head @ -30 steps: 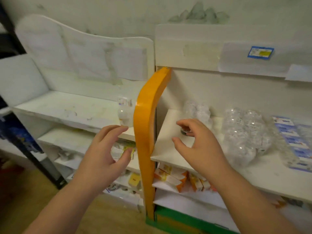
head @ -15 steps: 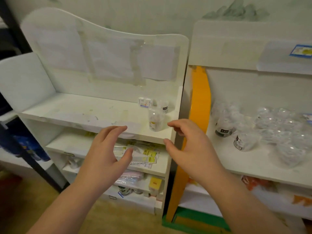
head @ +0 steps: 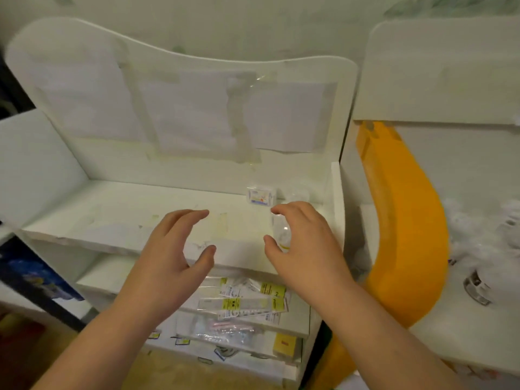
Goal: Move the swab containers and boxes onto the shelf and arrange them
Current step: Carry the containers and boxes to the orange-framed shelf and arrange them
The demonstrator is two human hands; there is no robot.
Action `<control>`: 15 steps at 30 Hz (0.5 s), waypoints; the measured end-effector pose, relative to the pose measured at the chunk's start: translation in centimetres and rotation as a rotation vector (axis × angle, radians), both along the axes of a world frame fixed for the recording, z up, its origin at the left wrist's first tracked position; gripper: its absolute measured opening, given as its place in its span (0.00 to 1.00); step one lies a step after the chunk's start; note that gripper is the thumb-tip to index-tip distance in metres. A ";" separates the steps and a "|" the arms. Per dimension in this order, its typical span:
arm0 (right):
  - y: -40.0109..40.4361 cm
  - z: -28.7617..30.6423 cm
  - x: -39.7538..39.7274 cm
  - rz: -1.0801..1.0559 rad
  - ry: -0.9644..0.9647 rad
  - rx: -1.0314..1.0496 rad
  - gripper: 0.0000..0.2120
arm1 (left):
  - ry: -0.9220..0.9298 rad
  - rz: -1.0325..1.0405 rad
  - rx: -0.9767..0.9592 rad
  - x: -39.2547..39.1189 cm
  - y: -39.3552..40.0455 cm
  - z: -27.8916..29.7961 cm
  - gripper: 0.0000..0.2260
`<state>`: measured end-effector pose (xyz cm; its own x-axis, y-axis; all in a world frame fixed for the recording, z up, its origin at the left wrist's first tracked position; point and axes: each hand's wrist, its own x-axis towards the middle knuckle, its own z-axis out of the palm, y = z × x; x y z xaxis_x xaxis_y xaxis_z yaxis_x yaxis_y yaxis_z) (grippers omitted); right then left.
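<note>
Facing right grip (head: 305, 243): clear swab container (head: 281, 235).

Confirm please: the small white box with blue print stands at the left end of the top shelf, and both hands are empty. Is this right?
Not quite. The small white box stands at the right end of the top shelf, near the back, as the head view shows. The left hand and the right hand are indeed empty.

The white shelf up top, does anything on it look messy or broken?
Yes. The top shelf has smudges and yellowish tape marks, and its front edge looks chipped. On the back panel, papers are stuck with wrinkled, peeling tape. The small box stands straight; nothing is spilled.
</note>
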<state>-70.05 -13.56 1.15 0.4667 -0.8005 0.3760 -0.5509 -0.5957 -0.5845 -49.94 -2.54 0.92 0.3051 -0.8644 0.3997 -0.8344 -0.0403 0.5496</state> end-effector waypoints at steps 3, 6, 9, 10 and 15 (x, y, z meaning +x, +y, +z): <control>-1.6 -1.0 1.5 -0.062 0.077 0.043 0.24 | 0.038 -0.025 0.006 1.7 -2.5 -0.5 0.24; -2.9 -2.1 2.6 -0.136 0.244 0.095 0.28 | 0.039 -0.101 0.005 2.8 -5.5 -1.0 0.23; -3.3 -2.8 3.4 -0.209 0.375 0.174 0.33 | 0.038 -0.192 0.014 4.3 -8.3 -1.5 0.23; -3.3 -3.0 3.7 -0.236 0.375 0.187 0.33 | 0.037 -0.226 0.019 4.8 -9.2 -1.7 0.23; -3.4 -3.6 4.7 -0.390 0.290 0.207 0.31 | 0.023 -0.349 0.031 7.1 -13.1 -2.6 0.23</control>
